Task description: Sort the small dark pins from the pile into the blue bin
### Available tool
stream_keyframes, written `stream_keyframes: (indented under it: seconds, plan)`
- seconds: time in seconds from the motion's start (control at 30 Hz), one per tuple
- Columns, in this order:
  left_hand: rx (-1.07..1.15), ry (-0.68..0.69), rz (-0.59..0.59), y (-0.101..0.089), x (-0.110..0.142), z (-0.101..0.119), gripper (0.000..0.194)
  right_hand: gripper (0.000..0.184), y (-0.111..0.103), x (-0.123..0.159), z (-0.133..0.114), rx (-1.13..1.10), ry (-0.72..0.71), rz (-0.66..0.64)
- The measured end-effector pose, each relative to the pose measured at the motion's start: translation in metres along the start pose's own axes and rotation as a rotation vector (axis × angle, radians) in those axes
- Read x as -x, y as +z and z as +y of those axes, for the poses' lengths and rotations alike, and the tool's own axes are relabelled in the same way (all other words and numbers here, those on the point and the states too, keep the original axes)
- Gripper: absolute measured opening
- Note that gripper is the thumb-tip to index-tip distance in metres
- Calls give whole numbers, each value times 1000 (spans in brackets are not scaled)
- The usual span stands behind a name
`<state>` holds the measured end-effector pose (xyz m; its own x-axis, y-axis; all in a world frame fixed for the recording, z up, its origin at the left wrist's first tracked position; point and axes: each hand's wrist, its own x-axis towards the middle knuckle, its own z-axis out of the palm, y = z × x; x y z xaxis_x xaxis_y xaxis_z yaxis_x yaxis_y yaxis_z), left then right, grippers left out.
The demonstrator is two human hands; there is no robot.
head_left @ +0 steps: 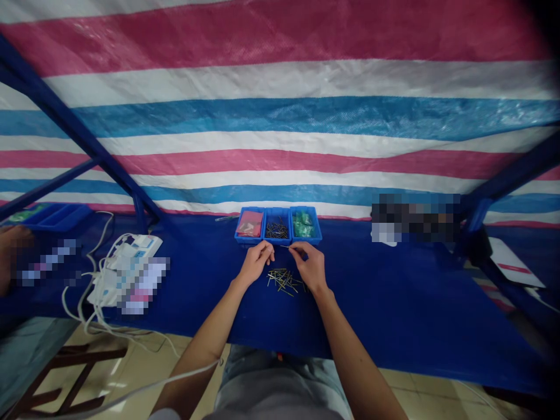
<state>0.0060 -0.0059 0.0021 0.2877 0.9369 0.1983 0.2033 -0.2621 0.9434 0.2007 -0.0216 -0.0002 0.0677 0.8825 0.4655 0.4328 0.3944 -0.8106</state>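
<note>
My right hand [310, 263] pinches a long thin metal piece, like a screw or nail [284, 247], which points left toward my other hand. Close by on the left, my left hand [256, 263] is closed with its fingers curled together; whatever may be between them is hidden. Below and between both hands lies a loose pile of thin brassy and silvery screw-like pieces [283, 281]. Just beyond my fingers stand three joined blue bins: the left bin [249, 240] has pink packets, the middle bin [277, 241] dark screws, the right bin [308, 241] green packets.
At left, a white power strip [131, 262] with tangled cables lies on the blue tabletop [196, 280]. Another person's hand [11, 251] and blue trays [61, 216] are farther left. Blue frame bars [87, 137] flank the table, and a striped sheet [280, 122] hangs behind it.
</note>
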Motion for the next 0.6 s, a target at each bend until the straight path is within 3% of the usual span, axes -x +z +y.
stream_keyframes:
  seconds: [0.27,0.43,0.6]
  plan:
    - [-19,-2,-3,0,-1,-1,36,18,11,-8,-4,64,-31,250]
    - [-40,-13,-4,0,-1,0,37,20,18,-21,0,189,-165,124]
    - [-26,-10,-14,0,0,-1,36,20,5,-8,4,173,-145,106]
